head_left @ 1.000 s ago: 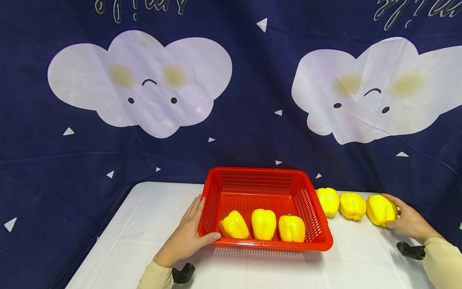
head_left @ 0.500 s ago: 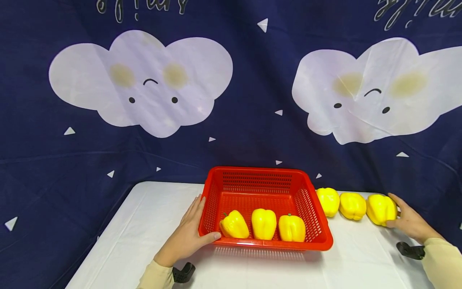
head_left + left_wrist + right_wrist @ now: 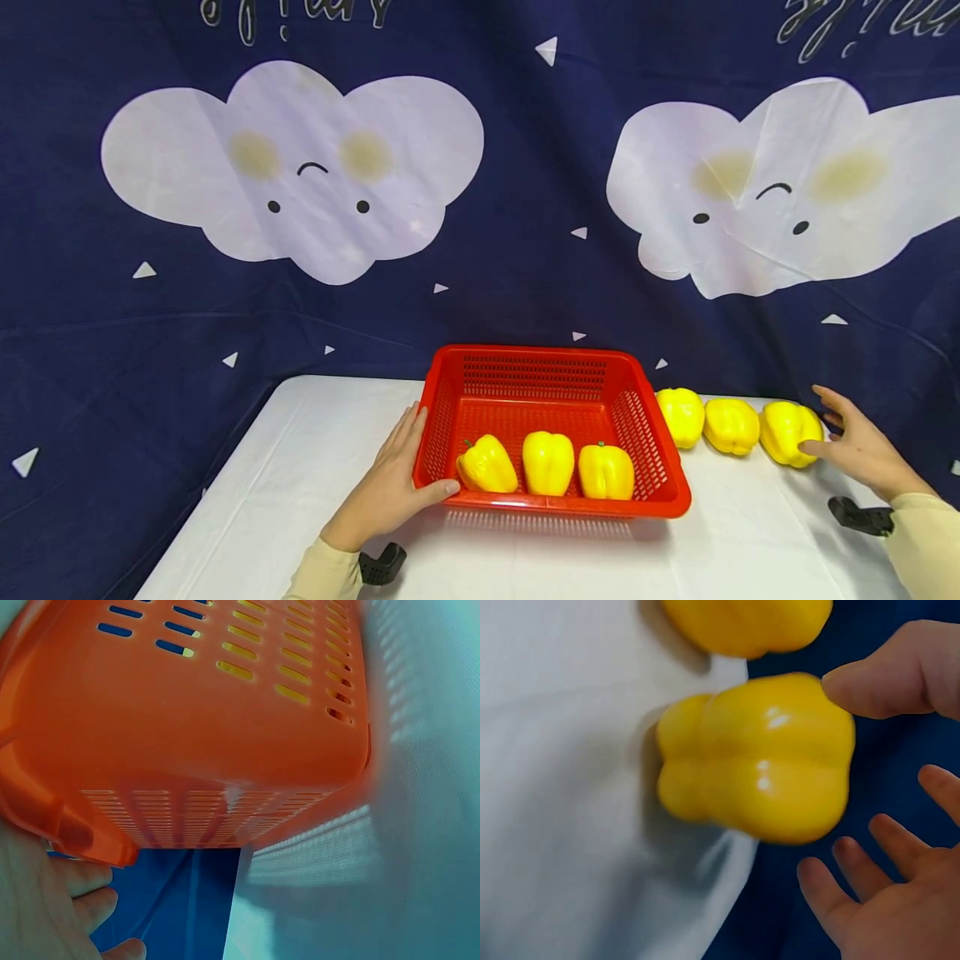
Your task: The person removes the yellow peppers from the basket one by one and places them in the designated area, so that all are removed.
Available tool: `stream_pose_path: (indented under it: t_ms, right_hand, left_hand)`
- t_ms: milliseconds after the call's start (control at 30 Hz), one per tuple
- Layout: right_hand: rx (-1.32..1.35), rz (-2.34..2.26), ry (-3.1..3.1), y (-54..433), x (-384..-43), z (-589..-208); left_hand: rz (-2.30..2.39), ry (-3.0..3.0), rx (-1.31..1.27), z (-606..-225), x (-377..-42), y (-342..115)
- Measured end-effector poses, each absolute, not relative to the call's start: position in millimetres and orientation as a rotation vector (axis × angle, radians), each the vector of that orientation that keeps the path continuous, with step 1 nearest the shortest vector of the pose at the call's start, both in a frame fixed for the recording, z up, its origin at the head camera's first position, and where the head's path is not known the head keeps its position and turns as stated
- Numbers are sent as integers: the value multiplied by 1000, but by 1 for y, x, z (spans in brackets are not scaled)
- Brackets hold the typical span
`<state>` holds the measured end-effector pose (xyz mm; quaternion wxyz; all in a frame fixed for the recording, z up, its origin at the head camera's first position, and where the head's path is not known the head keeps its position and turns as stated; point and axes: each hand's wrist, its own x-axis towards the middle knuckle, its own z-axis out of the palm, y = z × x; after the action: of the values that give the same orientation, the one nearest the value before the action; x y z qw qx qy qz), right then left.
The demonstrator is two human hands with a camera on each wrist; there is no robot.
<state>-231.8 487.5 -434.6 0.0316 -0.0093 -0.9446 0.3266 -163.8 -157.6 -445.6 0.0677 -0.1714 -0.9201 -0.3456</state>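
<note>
Outside the basket [image 3: 551, 505] touched by the straight-fingered left hand [image 3: 388, 493], the end pepper [image 3: 789, 433] is being released by the empty, wider-spread right hand [image 3: 866, 451].

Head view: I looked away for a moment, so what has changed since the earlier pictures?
The right-hand grip has opened and drawn back slightly rightward, its fingers off the rightmost yellow bell pepper; whether the thumb touches it is unclear. That pepper, the two peppers beside it, the red plastic basket, the three peppers inside and the left-hand grip against the basket stayed put.
</note>
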Motion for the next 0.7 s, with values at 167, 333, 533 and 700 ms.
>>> stream_pose_path:
  t_ms: [167, 333, 533, 700]
  right_hand:
    - [53, 1011, -2837, 475, -230, -426]
    - [164, 1024, -2798, 460, -229, -415]
    - [325, 1010, -2727, 437, -229, -402]
    - [397, 1007, -2687, 410, -229, -389]
  left_hand:
    - [-1049, -2768, -523, -445, -164, -158]
    - [-1049, -2771, -522, -444, -164, -158]
    - [-1055, -2779, -521, -444, -164, -158]
    - [-1059, -2774, -525, -444, -164, -158]
